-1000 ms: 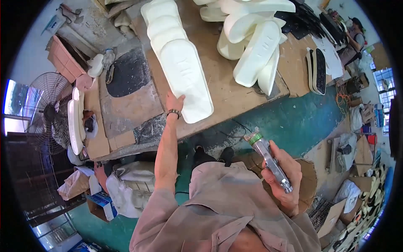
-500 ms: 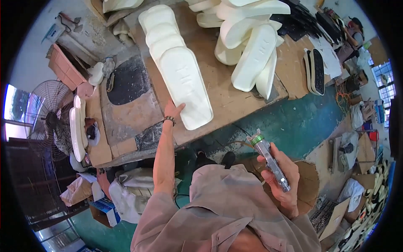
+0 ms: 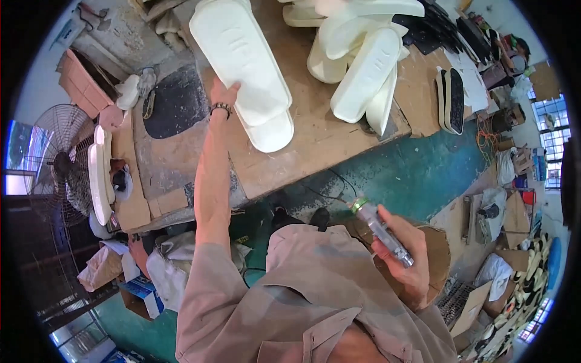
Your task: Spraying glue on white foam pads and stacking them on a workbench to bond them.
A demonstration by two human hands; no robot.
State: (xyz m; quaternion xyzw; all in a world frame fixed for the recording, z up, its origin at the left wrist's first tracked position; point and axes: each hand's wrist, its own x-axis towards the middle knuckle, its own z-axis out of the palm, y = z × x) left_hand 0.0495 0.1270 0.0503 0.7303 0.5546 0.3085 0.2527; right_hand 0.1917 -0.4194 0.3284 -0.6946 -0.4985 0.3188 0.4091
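Observation:
Long white rounded pads (image 3: 242, 54) lie overlapped in a row on the cardboard-covered table, the upper one with raised marks on its face. My left hand (image 3: 224, 94) grips that upper pad by its left edge, thumb on top and other fingers partly hidden. Under its near end, another white pad (image 3: 272, 134) sticks out toward me. In front of my body, clear of the table, my right hand (image 3: 408, 245) is wrapped round a grey metal hand-held tool (image 3: 381, 228) with a green collar, tilted with the collar end away from me.
More white pads (image 3: 368, 75) are heaped at the table's far right, beside dark pieces (image 3: 426, 27). A pair of black-and-white soles (image 3: 450, 101) lies near the right edge. A fan (image 3: 62, 160) stands left. A cardboard box (image 3: 437, 242) is below my right hand; a person (image 3: 517, 54) is far right.
My left hand has moved away from me, with the upper pad shifted the same way. The near end of the pad beneath now shows. My right hand keeps its hold on the tool.

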